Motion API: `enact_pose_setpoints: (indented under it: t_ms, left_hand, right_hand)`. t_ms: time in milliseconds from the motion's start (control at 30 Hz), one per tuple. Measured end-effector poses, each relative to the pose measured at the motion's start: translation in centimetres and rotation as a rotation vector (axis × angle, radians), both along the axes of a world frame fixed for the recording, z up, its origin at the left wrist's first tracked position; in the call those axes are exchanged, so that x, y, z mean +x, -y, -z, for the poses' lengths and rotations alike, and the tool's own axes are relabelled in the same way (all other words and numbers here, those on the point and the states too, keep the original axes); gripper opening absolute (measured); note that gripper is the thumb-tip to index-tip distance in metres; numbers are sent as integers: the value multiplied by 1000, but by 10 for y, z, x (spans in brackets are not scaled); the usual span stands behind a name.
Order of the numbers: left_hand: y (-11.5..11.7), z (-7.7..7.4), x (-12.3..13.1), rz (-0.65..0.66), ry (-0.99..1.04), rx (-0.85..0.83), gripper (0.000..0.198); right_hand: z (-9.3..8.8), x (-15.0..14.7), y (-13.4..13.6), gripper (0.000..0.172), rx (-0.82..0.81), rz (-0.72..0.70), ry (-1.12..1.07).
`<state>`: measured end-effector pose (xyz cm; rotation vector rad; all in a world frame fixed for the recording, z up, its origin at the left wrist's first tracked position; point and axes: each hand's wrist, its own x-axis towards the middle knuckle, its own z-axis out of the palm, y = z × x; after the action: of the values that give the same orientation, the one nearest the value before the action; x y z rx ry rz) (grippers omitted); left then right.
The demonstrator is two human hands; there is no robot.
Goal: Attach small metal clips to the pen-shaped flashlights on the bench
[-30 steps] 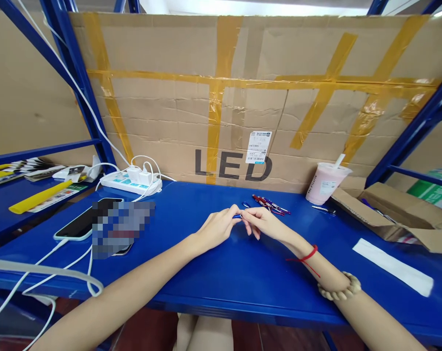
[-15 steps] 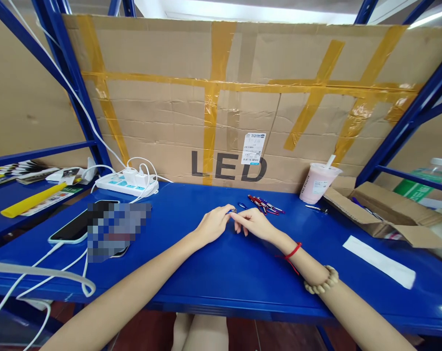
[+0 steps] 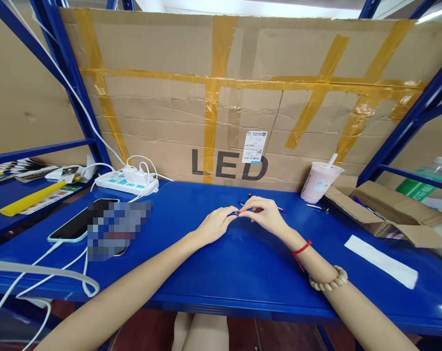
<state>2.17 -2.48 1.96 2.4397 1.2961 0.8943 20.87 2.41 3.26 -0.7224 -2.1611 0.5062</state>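
Thumb and fingers of my left hand [image 3: 214, 226] close on a small blue piece [image 3: 236, 213] with a dark, shiny end; it looks like part of a pen, but most of it is covered. My right hand [image 3: 268, 214] pinches at the other end of this piece, thumb and forefinger meeting there. Both hands are just above the table, fingertips almost together. Behind my right hand lie pens, mostly hidden; one purple-blue pen tip [image 3: 281, 210] and a little blue part [image 3: 241, 203] show beside it.
On the blue table [image 3: 206, 273] stand a pink drink cup [image 3: 320, 183] and an open cardboard box [image 3: 385, 207]. A white strip [image 3: 381, 261] lies at right. Left are a phone [image 3: 84, 222], cables and a power strip [image 3: 128, 183]. A cardboard panel [image 3: 162, 117] closes the back.
My right hand has turned and lifted slightly, its fingers now arched in a pinch at the blue piece, covering more of the pens. My left hand has barely moved, slightly to the right.
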Motion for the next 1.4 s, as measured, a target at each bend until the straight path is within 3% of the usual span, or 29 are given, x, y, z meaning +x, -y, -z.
enact_pose_setpoints:
  t_ms: [167, 333, 533, 767, 1100, 1400]
  left_hand:
    - [2, 2, -4, 61, -150, 10, 19]
    - [2, 1, -6, 45, -119, 19, 18]
    - [3, 1, -3, 2, -56, 12, 18]
    - [4, 0, 0, -46, -58, -21, 22]
    - [4, -1, -4, 22, -137, -4, 21]
    - [4, 3, -4, -1, -153, 138, 19]
  right_hand:
    - [6, 1, -4, 27, -19, -43, 182]
    - [8, 1, -2, 29, -24, -46, 190]
    - [0, 1, 5, 22, 231, 18, 356]
    - [-1, -1, 7, 28, 273, 34, 437]
    - [-3, -3, 10, 32, 167, 0, 480]
    - [2, -11, 17, 36, -215, -74, 292]
